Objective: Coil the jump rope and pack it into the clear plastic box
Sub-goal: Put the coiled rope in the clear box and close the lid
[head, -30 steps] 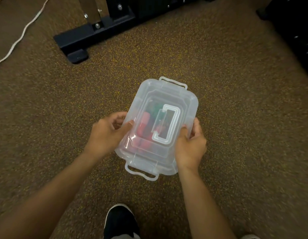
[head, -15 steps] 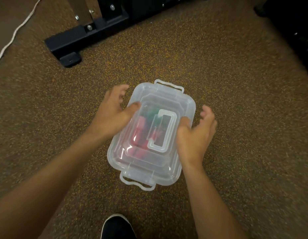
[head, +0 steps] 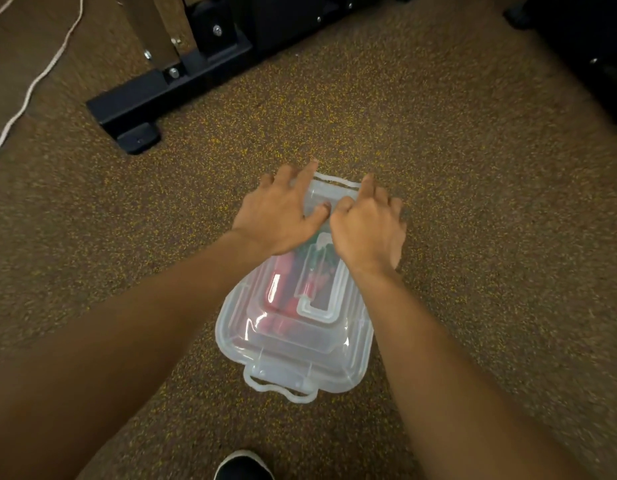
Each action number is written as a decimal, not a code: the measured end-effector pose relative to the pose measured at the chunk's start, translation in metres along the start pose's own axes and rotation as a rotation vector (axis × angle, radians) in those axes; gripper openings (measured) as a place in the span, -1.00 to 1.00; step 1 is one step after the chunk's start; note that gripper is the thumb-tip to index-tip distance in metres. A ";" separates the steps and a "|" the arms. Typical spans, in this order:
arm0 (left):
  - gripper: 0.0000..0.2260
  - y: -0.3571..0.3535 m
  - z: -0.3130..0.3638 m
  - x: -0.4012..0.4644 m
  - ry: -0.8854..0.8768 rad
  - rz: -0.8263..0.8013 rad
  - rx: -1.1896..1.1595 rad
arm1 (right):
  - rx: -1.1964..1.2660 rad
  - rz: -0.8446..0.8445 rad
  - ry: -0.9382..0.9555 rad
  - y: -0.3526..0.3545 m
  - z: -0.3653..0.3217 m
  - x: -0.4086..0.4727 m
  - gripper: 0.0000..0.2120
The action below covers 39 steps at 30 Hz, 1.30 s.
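The clear plastic box [head: 293, 344] lies on the speckled brown carpet with its lid on and a folded white handle on top. Through the lid I see the red and green jump rope [head: 286, 282] inside, blurred by the plastic. My left hand [head: 279, 216] and my right hand [head: 367, 226] rest side by side on the far end of the lid, fingers spread, fingertips reaching the far latch [head: 334, 180]. The near latch [head: 283, 389] sticks out towards me.
A black metal frame foot [head: 154, 102] with bolts stands at the back left. A white cord [head: 40, 77] runs along the floor at far left. Dark equipment [head: 598, 53] fills the right back corner. My black shoe [head: 243, 467] shows at the bottom edge.
Both hands left the sides of the box and moved forward onto the far end of the lid. The box now rests on the floor, turned more lengthwise to me.
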<state>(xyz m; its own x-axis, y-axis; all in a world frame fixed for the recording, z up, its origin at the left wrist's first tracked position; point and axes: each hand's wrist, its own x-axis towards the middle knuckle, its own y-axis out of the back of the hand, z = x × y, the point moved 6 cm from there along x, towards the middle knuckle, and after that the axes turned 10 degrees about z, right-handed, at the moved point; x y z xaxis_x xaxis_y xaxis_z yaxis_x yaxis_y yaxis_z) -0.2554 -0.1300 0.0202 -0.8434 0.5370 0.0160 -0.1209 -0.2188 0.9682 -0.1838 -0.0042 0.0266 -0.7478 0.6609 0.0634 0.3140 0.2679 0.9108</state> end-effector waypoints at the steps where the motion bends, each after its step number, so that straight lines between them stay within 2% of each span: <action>1: -0.29 -0.001 -0.001 0.000 0.005 -0.009 0.000 | 0.001 -0.013 -0.004 -0.001 0.000 0.000 -0.43; 4: -0.28 0.000 -0.005 0.002 0.023 -0.019 -0.002 | 0.016 -0.018 -0.016 -0.003 -0.003 0.000 -0.44; 20: -0.54 0.003 -0.003 0.005 0.019 0.028 -0.130 | 0.157 0.066 0.002 0.008 -0.004 -0.001 -0.50; 25: -0.55 0.002 -0.005 0.004 0.013 0.041 -0.148 | 0.112 0.060 0.044 0.006 -0.003 -0.004 -0.57; 29: -0.47 0.012 0.001 -0.006 -0.096 0.145 -0.053 | 0.153 0.159 0.092 0.012 -0.007 -0.010 -0.59; 32: -0.49 0.029 0.006 -0.032 -0.170 0.239 -0.076 | 0.238 0.244 0.193 0.032 -0.007 -0.027 -0.59; 35: -0.54 0.043 0.005 -0.086 -0.303 0.265 -0.153 | 0.322 0.152 0.320 0.045 0.005 -0.078 -0.58; 39: -0.33 0.035 -0.018 -0.158 -0.324 0.134 -0.198 | 0.303 -0.025 0.495 0.043 0.032 -0.156 -0.45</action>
<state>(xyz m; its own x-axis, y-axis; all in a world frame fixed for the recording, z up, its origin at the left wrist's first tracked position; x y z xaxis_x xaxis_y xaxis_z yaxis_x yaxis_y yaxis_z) -0.1360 -0.2371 0.0476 -0.6535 0.7153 0.2474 -0.1461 -0.4400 0.8860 -0.0351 -0.0739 0.0426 -0.9188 0.2644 0.2930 0.3915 0.5159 0.7620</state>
